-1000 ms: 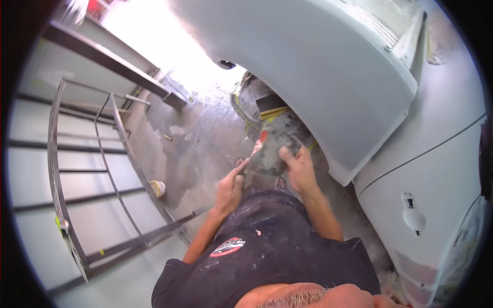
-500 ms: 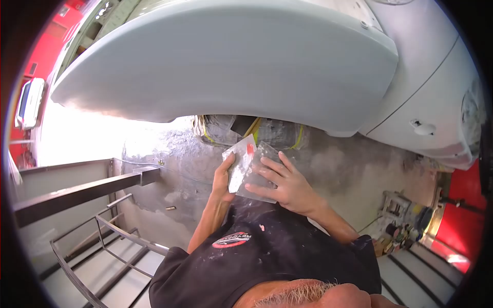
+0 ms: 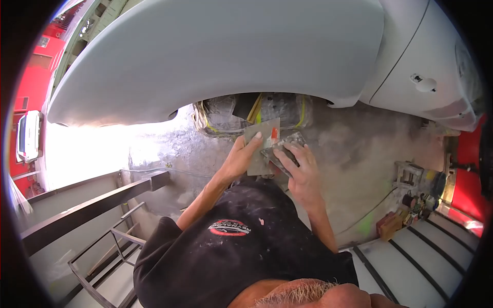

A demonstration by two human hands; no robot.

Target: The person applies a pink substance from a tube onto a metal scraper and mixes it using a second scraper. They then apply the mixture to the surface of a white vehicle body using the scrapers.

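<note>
Specks of white are dotting the black short-sleeved shirt (image 3: 205, 262); beyond it, the left hand (image 3: 237, 160) is pinching a flat grey rectangular sheet (image 3: 257, 165), thumb on top. The right hand (image 3: 305, 177) is gripping a dark, speckled flat plate (image 3: 296, 137), fingers spread over it, beside the sheet's right edge. A small red-orange patch (image 3: 275, 133) is sitting distinct on the sheet, seemingly unblended; no red is showing on the curved pale-grey vehicle panel (image 3: 231, 51) farther ahead.
</note>
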